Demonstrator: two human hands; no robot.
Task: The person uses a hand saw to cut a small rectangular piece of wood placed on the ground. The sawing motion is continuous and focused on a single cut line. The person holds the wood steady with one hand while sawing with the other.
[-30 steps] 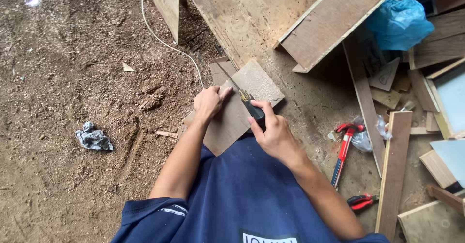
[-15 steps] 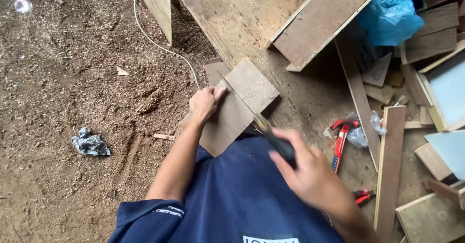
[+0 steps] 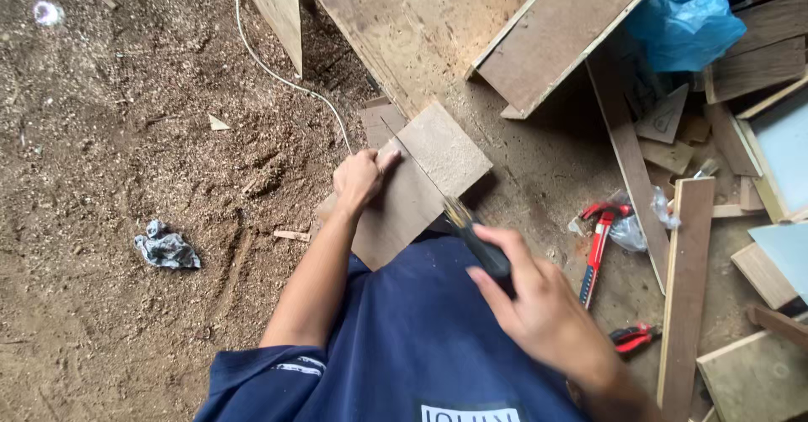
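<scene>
Board [image 3: 412,191] lies flat on the sawdust floor [image 3: 126,136], pressed by the left hand [image 3: 360,180] with fingers spread, while the right hand [image 3: 539,304] grips the saw [image 3: 459,216]; the cut looks barely begun, most remaining.

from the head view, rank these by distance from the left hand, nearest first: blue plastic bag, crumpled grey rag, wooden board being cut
Measured from the left hand:
1. wooden board, directly under the hand, touching it.
2. crumpled grey rag, on the sawdust, toward the picture's left edge.
3. blue plastic bag, top right corner among the planks, clearly farthest.
</scene>
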